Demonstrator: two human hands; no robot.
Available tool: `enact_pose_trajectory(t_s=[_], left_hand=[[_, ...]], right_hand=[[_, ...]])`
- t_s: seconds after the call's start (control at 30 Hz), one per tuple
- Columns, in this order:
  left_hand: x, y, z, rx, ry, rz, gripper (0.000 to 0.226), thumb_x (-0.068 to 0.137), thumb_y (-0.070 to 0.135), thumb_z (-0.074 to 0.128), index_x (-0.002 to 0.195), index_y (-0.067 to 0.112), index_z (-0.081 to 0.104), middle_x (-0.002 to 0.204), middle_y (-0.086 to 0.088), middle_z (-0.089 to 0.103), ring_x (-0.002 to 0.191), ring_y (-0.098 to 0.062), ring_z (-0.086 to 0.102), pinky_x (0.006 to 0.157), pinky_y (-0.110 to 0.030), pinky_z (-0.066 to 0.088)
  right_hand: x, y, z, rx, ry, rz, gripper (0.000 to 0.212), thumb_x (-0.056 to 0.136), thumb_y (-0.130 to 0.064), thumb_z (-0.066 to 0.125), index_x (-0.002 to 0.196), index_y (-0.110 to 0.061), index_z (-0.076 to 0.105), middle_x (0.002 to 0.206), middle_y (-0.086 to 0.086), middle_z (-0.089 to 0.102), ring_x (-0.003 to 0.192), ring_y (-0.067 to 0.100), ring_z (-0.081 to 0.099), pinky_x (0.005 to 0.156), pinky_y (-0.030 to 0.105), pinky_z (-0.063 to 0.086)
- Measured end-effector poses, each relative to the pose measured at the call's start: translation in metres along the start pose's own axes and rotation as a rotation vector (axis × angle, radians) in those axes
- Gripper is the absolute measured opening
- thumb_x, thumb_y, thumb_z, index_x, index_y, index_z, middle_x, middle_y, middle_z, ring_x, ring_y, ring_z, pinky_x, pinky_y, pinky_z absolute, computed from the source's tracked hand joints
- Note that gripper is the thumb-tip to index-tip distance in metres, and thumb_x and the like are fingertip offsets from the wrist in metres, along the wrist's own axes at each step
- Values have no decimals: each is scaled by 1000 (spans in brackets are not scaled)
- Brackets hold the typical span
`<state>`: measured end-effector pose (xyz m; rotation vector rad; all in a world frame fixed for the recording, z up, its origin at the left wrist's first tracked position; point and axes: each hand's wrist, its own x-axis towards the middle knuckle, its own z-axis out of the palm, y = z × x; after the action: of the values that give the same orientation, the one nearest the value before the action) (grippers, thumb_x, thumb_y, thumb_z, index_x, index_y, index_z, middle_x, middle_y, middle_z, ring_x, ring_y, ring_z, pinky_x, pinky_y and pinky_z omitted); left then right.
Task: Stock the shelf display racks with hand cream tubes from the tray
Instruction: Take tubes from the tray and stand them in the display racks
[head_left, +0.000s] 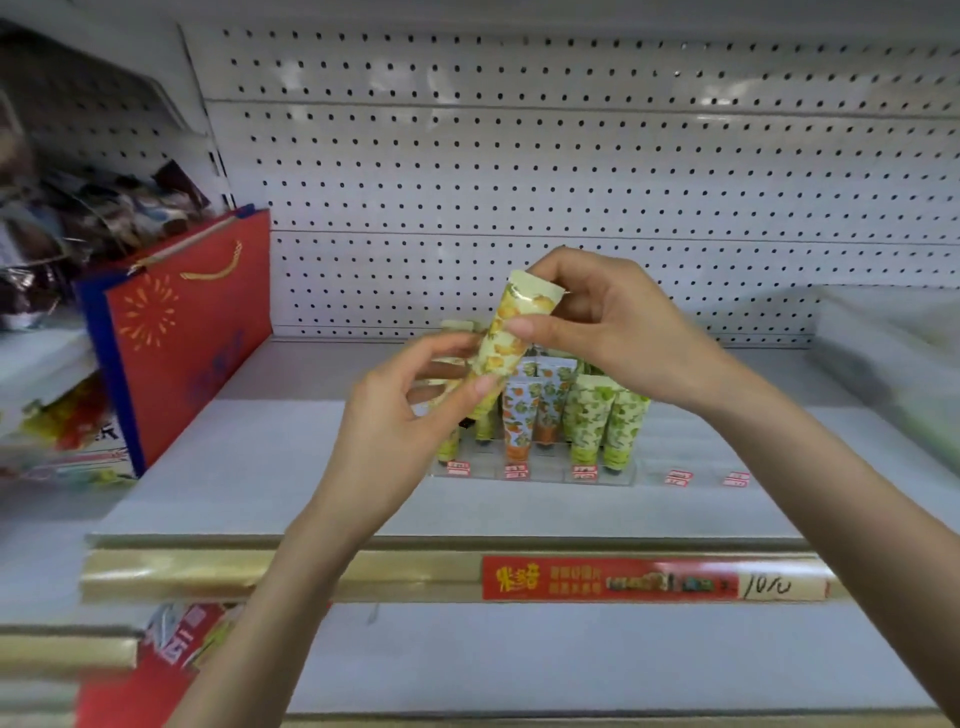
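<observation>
A pale yellow hand cream tube with an orange fruit print (511, 325) is held tilted above the shelf, crimped end up. My right hand (608, 327) pinches its upper part between thumb and fingers. My left hand (405, 421) grips its lower end, which the fingers hide. Behind and below them a clear display rack (540, 473) with small red price tags along its front holds several upright tubes: yellow-green ones (605, 421) on the right, orange-and-white ones (519, 415) in the middle, and more at the left, partly hidden by my left hand.
The rack stands on a white shelf (260, 467) backed by white pegboard (571, 171). A red gift bag (182, 338) stands at the shelf's left end. Two more red tags (706, 478) lie right of the filled slots. A red price strip (608, 578) runs along the shelf's gold front edge.
</observation>
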<state>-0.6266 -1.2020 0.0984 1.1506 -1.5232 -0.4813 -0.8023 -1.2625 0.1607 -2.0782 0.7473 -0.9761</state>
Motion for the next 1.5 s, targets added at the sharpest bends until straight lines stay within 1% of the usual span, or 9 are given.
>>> enact_pose_trajectory(t_s=[0.13, 0.33, 0.47, 0.77, 0.93, 1.03, 1.17, 1.27, 1.5], left_hand=[[-8, -28, -25, 501, 63, 102, 55, 87, 58, 41, 132, 25, 47, 131, 13, 50, 121, -4, 41, 98, -18, 31], [-25, -64, -39, 918, -131, 21, 85, 84, 71, 13, 147, 14, 23, 152, -5, 28, 137, -23, 27, 111, -43, 21], [-33, -74, -39, 904, -186, -39, 92, 77, 75, 7, 149, 17, 14, 156, 0, 16, 143, -18, 14, 115, -40, 8], [-32, -78, -40, 882, -196, -54, 93, 76, 76, 8, 148, 18, 18, 155, 2, 19, 142, -16, 16, 115, -38, 8], [-31, -78, -39, 877, -199, -59, 94, 75, 76, 9, 148, 18, 21, 154, 1, 23, 141, -17, 20, 115, -38, 11], [-31, -78, -38, 883, -210, -69, 95, 74, 77, 6, 148, 19, 19, 155, 3, 22, 142, -15, 18, 115, -36, 9], [-31, -76, -37, 872, -211, -73, 96, 72, 77, 5, 148, 20, 19, 155, 4, 20, 141, -14, 18, 115, -35, 9], [-30, -74, -36, 867, -207, -68, 96, 72, 77, 6, 148, 20, 20, 155, 4, 21, 141, -14, 18, 115, -34, 10], [-27, -63, -34, 853, -207, -43, 97, 72, 77, 4, 147, 19, 21, 154, 4, 23, 140, -14, 20, 114, -34, 13]], right_hand=[[12, 8, 10, -163, 20, 57, 14, 81, -16, 71, 89, -12, 61, 88, 3, 70, 79, 15, 69, 80, 31, 54], [28, 31, 24, -446, -49, 112, 13, 80, -25, 72, 84, -24, 59, 81, -12, 63, 72, -2, 57, 81, 27, 48], [31, 42, 32, -567, -87, 162, 20, 79, -32, 72, 92, -19, 64, 87, -5, 68, 83, 15, 63, 87, 36, 47], [31, 53, 44, -753, -105, 190, 34, 79, -42, 70, 105, -23, 63, 104, -1, 68, 102, 19, 59, 102, 42, 37], [29, 56, 48, -856, -100, 175, 36, 81, -44, 67, 109, -23, 61, 67, -12, 51, 78, 14, 49, 98, 32, 26], [27, 57, 49, -854, -94, 179, 36, 81, -43, 67, 110, -23, 61, 63, -18, 43, 76, 12, 45, 95, 30, 23], [26, 57, 49, -859, -97, 173, 38, 81, -43, 67, 113, -23, 60, 67, -16, 51, 80, 14, 53, 99, 34, 26], [27, 58, 47, -823, -74, 165, 38, 80, -43, 69, 112, -25, 61, 96, -9, 66, 104, 15, 59, 101, 34, 25], [23, 51, 31, -746, -6, 147, 26, 80, -46, 67, 99, -28, 64, 91, -18, 60, 96, 7, 60, 101, 40, 37]])
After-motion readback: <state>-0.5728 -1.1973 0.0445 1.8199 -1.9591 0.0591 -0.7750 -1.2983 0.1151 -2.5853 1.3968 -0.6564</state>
